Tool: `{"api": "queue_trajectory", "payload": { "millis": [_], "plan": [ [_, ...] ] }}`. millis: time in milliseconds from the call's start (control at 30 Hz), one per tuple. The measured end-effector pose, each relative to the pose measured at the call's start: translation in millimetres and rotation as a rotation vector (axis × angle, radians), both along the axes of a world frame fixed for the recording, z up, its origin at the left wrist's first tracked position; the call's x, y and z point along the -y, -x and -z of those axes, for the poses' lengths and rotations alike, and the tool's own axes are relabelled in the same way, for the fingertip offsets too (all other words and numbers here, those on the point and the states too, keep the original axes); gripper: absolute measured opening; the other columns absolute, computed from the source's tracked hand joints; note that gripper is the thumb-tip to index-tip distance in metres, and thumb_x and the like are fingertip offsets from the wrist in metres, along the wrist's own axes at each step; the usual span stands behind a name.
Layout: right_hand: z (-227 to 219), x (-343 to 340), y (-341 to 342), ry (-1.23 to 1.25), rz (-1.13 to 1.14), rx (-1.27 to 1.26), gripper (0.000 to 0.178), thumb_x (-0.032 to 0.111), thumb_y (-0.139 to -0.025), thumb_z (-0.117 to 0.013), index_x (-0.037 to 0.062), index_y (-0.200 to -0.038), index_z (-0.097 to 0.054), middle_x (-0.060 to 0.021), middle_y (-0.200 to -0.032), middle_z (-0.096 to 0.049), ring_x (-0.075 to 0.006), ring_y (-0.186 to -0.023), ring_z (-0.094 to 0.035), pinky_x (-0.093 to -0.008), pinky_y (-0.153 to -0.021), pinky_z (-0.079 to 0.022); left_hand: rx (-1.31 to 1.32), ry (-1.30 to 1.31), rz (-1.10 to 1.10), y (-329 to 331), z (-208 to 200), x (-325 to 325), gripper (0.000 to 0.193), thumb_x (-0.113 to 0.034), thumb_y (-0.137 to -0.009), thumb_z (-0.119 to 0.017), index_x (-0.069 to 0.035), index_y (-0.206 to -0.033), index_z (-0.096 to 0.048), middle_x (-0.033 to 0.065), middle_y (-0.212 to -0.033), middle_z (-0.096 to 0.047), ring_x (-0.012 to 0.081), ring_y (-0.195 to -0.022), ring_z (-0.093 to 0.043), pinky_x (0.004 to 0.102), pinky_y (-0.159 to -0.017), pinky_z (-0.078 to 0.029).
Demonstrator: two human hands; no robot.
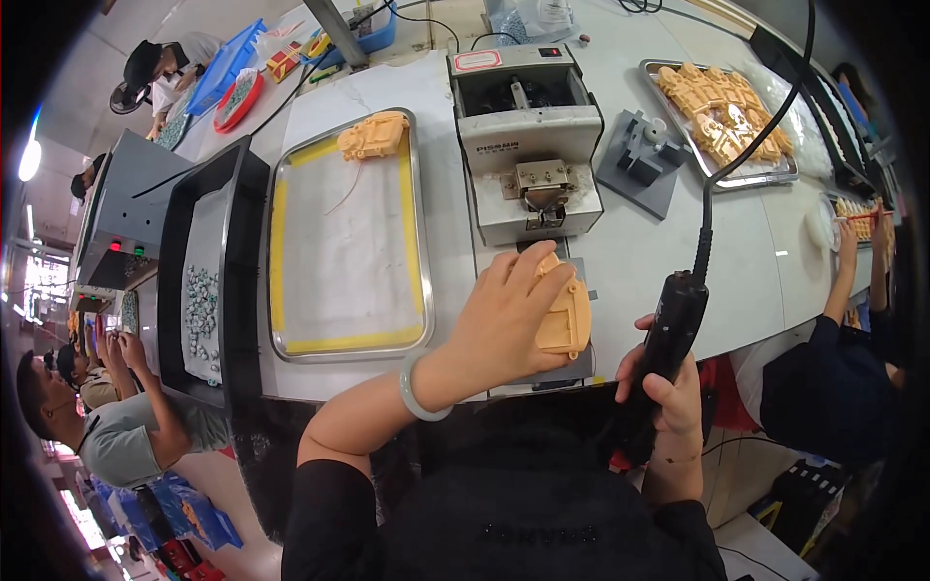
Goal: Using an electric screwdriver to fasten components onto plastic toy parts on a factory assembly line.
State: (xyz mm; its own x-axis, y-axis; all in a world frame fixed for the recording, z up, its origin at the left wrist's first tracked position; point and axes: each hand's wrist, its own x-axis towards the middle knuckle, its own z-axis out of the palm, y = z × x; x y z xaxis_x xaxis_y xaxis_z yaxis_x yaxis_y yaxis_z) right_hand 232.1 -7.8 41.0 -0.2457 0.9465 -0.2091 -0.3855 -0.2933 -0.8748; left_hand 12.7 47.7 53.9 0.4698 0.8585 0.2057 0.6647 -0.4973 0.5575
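My left hand [509,320], with a pale bangle at the wrist, grips an orange plastic housing [570,318] at the table's front edge. Its fingers curl over the far side of the housing and partly cover it. A dark grey block shows beneath and beside the housing. In my right hand [668,392] is a black electric screwdriver [668,334], fingers wrapped around its body. Its cord rises from the upper end, and its lower end fades into the dark clothing, so I cannot see the tip. Just beyond the housing stands a grey screw feeder machine [528,145].
Left of the feeder, a metal tray [423,290] edged with yellow tape holds one orange housing [373,137]. A black bin [254,281] contains small metal parts. At right are a grey fixture [644,165] and a metal tray [775,180] of orange housings. Other people work on both sides.
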Motion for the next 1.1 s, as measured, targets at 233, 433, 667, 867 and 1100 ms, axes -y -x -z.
{"api": "queue_trajectory", "payload": {
  "millis": [233, 433, 667, 867, 1100],
  "plan": [
    [-0.5, -4.2, 0.6, -0.016, 0.002, 0.009, 0.071, 0.026, -0.068, -0.072, -0.0021, -0.118, -0.030, -0.0150, -0.074, -0.058, -0.0194, -0.055, -0.058, -0.0248, -0.052, -0.047, -0.009, 0.010, -0.005, 3.7, 5.9, 4.0, 0.075, -0.037, -0.052, -0.078, -0.008, -0.115, -0.049, 0.0152, -0.124, -0.037, 0.0355, -0.109, -0.037, 0.0427, -0.091, -0.034],
    [-13.1, -12.5, 6.5, -0.062, 0.025, 0.042, 0.074, 0.027, -0.068, -0.070, -0.0026, -0.120, -0.027, -0.0146, -0.071, -0.056, -0.0195, -0.053, -0.057, -0.0244, -0.049, -0.047, 0.071, 0.015, 0.056, 13.5, 17.6, 2.2, 0.084, -0.041, -0.053, -0.076, -0.007, -0.122, -0.041, 0.0130, -0.126, -0.035, 0.0320, -0.106, -0.039, 0.0413, -0.091, -0.032],
    [-69.5, -54.7, 27.4, -0.611, 0.249, 0.003, 0.079, 0.039, -0.080, -0.057, -0.0048, -0.130, -0.015, -0.0069, -0.067, -0.045, -0.0124, -0.045, -0.043, -0.0233, -0.043, -0.038, 0.303, 0.050, 0.086, 20.2, 40.2, 0.3, 0.098, -0.043, -0.053, -0.076, -0.006, -0.131, -0.028, 0.0120, -0.131, -0.033, 0.0293, -0.116, -0.035, 0.0418, -0.097, -0.025],
    [-95.2, -88.4, 61.0, -0.769, 0.259, 0.022, 0.071, 0.036, -0.083, -0.054, -0.0071, -0.128, -0.019, -0.0087, -0.072, -0.046, -0.0136, -0.054, -0.048, -0.0236, -0.053, -0.039, 0.334, 0.090, 0.088, 35.6, 39.7, -2.1, 0.103, -0.039, -0.049, -0.079, -0.005, -0.130, -0.026, 0.0133, -0.127, -0.037, 0.0304, -0.116, -0.037, 0.0441, -0.096, -0.028],
    [-46.9, -73.4, 42.2, -0.163, -0.111, 0.749, 0.053, 0.006, -0.072, -0.062, -0.0026, -0.118, -0.036, -0.0123, -0.078, -0.059, -0.0171, -0.068, -0.060, -0.0243, -0.061, -0.047, 0.464, 0.086, 0.052, 37.3, 48.1, 2.4, 0.094, -0.033, -0.051, -0.079, -0.003, -0.127, -0.033, 0.0163, -0.124, -0.040, 0.0324, -0.114, -0.039, 0.0387, -0.096, -0.032]
  ]
}}
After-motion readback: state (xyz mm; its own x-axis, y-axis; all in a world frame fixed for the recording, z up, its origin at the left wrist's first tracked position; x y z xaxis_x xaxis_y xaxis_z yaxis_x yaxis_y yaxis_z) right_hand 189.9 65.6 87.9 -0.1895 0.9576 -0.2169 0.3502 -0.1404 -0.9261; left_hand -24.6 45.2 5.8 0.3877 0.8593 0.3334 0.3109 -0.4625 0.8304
